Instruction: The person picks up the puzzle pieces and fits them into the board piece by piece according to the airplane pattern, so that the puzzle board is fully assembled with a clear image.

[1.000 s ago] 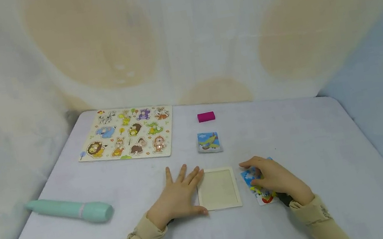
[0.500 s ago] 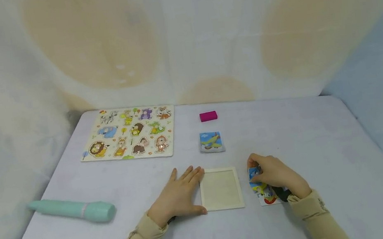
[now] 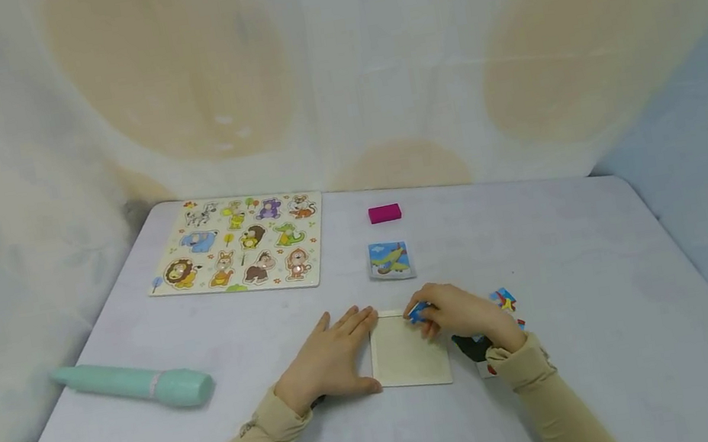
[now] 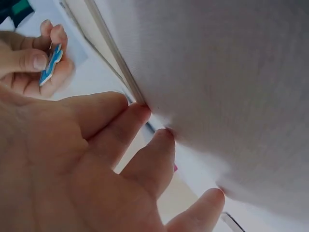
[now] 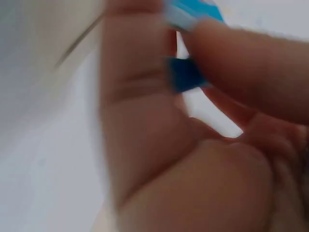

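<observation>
A pale square puzzle frame [image 3: 410, 355] lies on the table, its recess bare in the head view. My left hand [image 3: 332, 360] rests flat at its left edge, fingers spread and straight, fingertips touching the rim and table. Over the frame's upper right corner, my right hand [image 3: 459, 312] pinches a blue puzzle piece [image 3: 419, 312] between thumb and fingers. That piece also shows edge-on in the left wrist view, and in the right wrist view it is blurred and partly hidden by the fingers. More puzzle pieces [image 3: 504, 299] lie right of the frame, partly covered by my right wrist.
Behind the frame lies a small airplane picture puzzle [image 3: 390, 260], with a magenta block [image 3: 384, 214] farther back. An animal peg puzzle board [image 3: 236, 247] occupies the back left. A mint-green toy microphone [image 3: 137, 385] lies at the left. Fabric walls enclose the table.
My right hand has picked up a blue piece from the pieces at the right and moved left with it over the frame. My left hand stays at the frame's left edge.
</observation>
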Demonstrator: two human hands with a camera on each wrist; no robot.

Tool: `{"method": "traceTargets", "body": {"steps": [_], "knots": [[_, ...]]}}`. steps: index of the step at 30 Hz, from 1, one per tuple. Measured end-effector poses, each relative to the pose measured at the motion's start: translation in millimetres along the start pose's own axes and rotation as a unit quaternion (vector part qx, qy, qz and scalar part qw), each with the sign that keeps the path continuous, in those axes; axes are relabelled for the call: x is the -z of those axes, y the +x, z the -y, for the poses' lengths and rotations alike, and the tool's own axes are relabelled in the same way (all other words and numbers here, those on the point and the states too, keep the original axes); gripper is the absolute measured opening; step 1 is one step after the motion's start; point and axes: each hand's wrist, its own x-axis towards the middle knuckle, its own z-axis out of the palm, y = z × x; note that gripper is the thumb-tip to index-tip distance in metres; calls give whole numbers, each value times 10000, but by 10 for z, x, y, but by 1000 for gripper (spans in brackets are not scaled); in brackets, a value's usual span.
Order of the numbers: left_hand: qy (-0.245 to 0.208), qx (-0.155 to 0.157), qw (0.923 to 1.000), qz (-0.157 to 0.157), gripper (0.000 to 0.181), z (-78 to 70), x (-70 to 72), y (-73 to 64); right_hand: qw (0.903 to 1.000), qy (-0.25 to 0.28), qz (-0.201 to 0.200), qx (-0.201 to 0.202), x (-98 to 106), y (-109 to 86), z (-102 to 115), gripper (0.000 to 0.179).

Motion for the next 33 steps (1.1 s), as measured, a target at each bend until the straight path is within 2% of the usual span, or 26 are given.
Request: {"method": "traceTargets", "body": {"steps": [2,5,8,12,16,24,29,33], "knots": [[-33,13,10000,8,103,-10,4,-3,9998,-4,197,-100,-74,109,78,23],[-76,22,10000,34,103,-23,6,-18,9995,-149,68,-252,-189,245,139,18],[-65,-3,10000,47,102,-29,9,-32,9984,-413,-294,-270,-282,329,166,12],[79,-93,9999,24,101,-24,26,-27,9902,-1034,-914,-195,-376,376,200,8],[138,-143,9998,18,101,-14,54,-13,9832,-1211,-1332,-293,-430,400,224,8],[-93,-75,9999,63,101,26,31,-29,9904,-986,-919,-310,-472,354,225,28],[-155,-67,9999,-29,100,49,14,-35,9885,-903,-1184,-253,-492,372,241,26],[-180,-52,9998,28,100,45,7,-31,9938,-538,-975,33,-391,355,114,25]]}}
